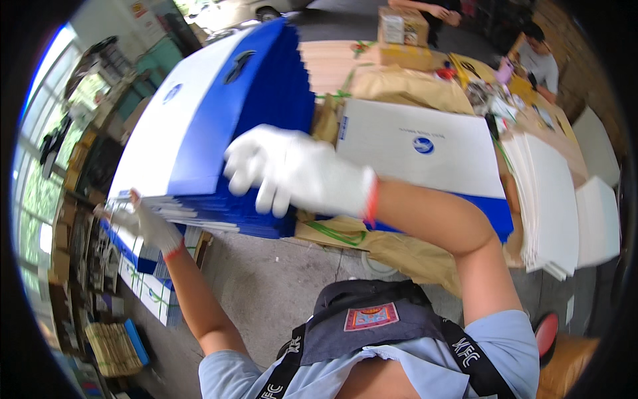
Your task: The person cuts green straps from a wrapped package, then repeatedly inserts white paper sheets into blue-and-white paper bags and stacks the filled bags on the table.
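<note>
A tall stack of blue and white printed bags or folded cartons (199, 114), the top one with a dark handle, stands on the left of the table. At its lower left corner is my left hand (149, 227), in a white glove with bare fingertips, the thumb up against the edge; whether it grips is hard to tell. My right hand (279, 167), in a white glove and blurred, hovers by the stack's blue right side, fingers apart and bent, holding nothing visible. To its right lies a lower stack of similar blue and white pieces (379, 129).
Brown wrapping paper (408, 90) and a cardboard box (403, 30) lie behind. White sheets (543, 199) are piled at right. Strapped bundles (147, 294) sit low at left. One person (541, 65) sits at the far right; another person's forearms (428, 10) show at the back.
</note>
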A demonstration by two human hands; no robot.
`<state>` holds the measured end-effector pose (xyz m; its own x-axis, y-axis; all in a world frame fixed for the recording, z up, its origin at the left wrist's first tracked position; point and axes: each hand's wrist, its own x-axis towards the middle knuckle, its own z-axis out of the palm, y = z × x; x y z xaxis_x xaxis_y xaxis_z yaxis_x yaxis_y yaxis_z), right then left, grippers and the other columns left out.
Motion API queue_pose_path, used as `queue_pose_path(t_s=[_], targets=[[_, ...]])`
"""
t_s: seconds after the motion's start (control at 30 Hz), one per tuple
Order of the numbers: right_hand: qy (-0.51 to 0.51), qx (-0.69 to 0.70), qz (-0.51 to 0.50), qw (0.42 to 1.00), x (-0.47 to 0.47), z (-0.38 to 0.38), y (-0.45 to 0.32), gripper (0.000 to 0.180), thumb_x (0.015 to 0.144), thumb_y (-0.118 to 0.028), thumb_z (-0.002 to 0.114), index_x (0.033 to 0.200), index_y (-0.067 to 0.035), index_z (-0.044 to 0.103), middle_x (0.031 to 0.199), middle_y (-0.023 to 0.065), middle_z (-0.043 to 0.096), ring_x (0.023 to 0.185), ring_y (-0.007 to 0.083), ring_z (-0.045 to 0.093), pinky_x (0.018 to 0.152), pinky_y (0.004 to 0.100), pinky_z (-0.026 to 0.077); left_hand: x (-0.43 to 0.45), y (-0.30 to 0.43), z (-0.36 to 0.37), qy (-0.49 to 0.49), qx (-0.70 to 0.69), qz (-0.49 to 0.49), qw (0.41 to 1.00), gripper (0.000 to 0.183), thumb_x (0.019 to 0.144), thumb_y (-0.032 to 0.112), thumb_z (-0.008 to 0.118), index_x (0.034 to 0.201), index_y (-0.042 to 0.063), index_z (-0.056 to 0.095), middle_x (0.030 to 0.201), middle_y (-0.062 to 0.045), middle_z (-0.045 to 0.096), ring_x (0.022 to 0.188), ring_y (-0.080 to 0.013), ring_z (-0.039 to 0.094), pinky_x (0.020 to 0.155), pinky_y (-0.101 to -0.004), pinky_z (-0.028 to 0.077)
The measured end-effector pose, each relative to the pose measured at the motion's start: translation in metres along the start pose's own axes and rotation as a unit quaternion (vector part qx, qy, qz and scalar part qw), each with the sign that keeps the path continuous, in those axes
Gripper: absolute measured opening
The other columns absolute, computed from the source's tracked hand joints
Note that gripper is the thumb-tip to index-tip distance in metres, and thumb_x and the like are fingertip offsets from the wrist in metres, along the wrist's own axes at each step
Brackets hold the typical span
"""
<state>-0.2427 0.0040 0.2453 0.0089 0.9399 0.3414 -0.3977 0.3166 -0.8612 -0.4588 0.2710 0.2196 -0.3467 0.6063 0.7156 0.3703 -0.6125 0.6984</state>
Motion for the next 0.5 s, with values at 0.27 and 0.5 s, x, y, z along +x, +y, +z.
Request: queue_pose_path(t_s=[0.27, 0.5], targets=[[0.068, -0.271, 0.019, 0.960, -0.183, 0.102, -0.061, 0.026, 0.091, -0.013, 0.057, 0.115, -0.004, 0.056, 0.097, 0.0071, 0.065, 0.072, 0.0147, 0.062, 0.059, 0.0252, 0.051, -0.264, 0.141, 0.009, -0.471, -0.420, 0.332, 0.701, 0.032, 0.085, 0.010, 0.067, 0.116, 0.003, 0.061, 0.102, -0.015, 0.065, 0.090, -0.0264, 0.064, 0.078, -0.0344, 0.050], [0.168, -0.357, 0.012, 0.919, -0.207, 0.119, -0.081, 0.025, 0.090, -0.014, 0.061, 0.113, -0.006, 0.060, 0.097, 0.0070, 0.068, 0.078, 0.0176, 0.066, 0.067, 0.0266, 0.053, -0.449, 0.198, 0.069, -0.691, -0.223, 0.499, 0.473, 0.047, 0.080, 0.042, 0.069, 0.115, 0.011, 0.063, 0.105, -0.009, 0.068, 0.093, -0.0284, 0.066, 0.076, -0.0381, 0.052]])
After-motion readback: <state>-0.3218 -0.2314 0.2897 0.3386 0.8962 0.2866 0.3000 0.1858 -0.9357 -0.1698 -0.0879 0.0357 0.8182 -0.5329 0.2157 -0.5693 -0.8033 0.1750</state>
